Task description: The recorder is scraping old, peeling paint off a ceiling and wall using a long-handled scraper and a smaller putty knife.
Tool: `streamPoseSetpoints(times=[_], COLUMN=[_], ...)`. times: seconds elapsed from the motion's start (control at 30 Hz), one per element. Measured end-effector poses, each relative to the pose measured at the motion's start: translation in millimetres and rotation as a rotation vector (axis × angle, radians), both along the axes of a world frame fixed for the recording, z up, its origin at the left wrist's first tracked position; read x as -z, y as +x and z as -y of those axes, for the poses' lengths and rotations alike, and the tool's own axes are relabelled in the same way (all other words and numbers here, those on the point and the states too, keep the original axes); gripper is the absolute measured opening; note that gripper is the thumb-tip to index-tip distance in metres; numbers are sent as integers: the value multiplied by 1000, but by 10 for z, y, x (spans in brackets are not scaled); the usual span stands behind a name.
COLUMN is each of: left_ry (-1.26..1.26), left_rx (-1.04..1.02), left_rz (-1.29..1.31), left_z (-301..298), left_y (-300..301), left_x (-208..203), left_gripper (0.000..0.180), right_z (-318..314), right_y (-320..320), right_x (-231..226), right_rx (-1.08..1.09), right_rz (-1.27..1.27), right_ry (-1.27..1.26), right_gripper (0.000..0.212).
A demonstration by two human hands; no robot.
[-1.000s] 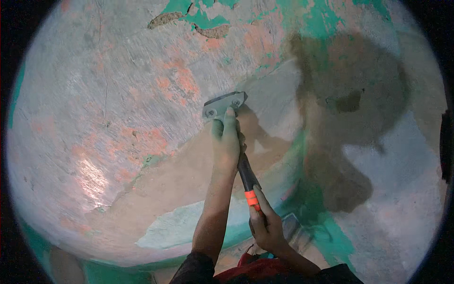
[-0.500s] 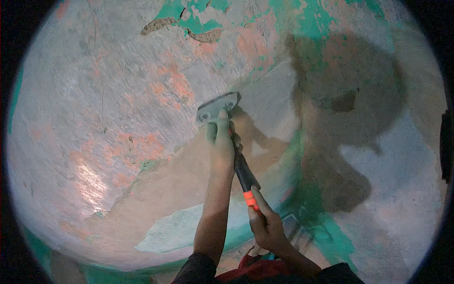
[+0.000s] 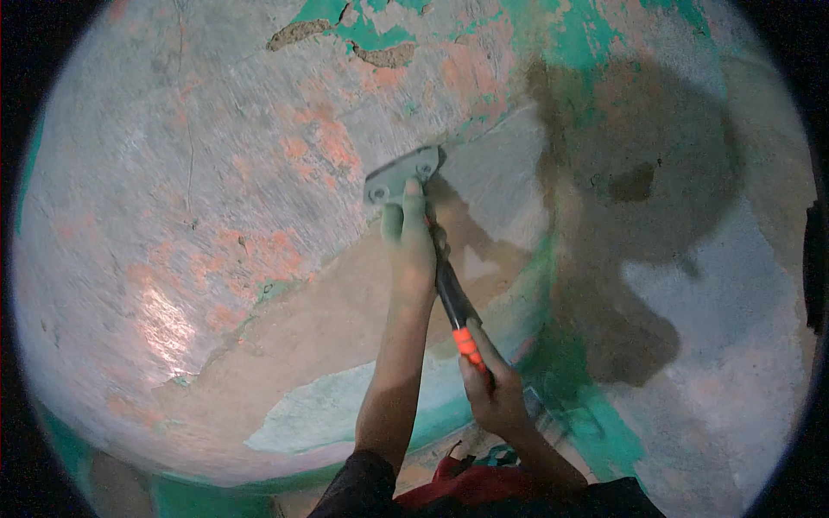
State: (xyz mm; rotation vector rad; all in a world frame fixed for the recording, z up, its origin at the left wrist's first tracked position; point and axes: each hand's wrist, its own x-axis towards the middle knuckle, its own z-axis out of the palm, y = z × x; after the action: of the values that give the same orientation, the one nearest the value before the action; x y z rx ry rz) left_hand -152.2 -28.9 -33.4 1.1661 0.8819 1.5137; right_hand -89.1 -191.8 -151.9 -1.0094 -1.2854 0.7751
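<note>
A long-handled scraper (image 3: 403, 176) with a wide grey metal head lies tilted against the wall (image 3: 250, 164), its blade edge toward the upper left. Near the head, my left hand (image 3: 411, 229) is wrapped round the tool, one finger stretched along the metal. Lower down, my right hand (image 3: 494, 386) closes on the end of the black handle, by its orange bands. Around the blade the wall shows grey, scratched plaster with patches of orange and green paint. Below the head runs a smoother brown area, partly behind my left forearm.
Broken holes (image 3: 384, 55) with rough edges mark the upper wall. An inner corner with green paint (image 3: 553, 259) runs down on the right, where a large shadow falls on the adjoining wall (image 3: 725, 345). A pale turquoise patch (image 3: 319, 410) borders the lower curve.
Both hands have pushed the scraper slightly up along the wall, and the right hand has risen with the handle. The grip of each hand looks the same.
</note>
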Motion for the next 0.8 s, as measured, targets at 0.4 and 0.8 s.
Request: streamPoseSetpoints(times=[0.4, 0.8], left_ry=[59, 90], left_rx=[316, 236], left_rz=[237, 147], left_z=[9, -41], left_y=[61, 119], left_x=[-237, -213], left_gripper=[31, 32], right_z=[-31, -8], right_y=[205, 195], right_x=[-308, -375], right_rx=[-168, -137], right_rz=[-130, -129], right_ry=[-86, -58], right_gripper=[55, 56])
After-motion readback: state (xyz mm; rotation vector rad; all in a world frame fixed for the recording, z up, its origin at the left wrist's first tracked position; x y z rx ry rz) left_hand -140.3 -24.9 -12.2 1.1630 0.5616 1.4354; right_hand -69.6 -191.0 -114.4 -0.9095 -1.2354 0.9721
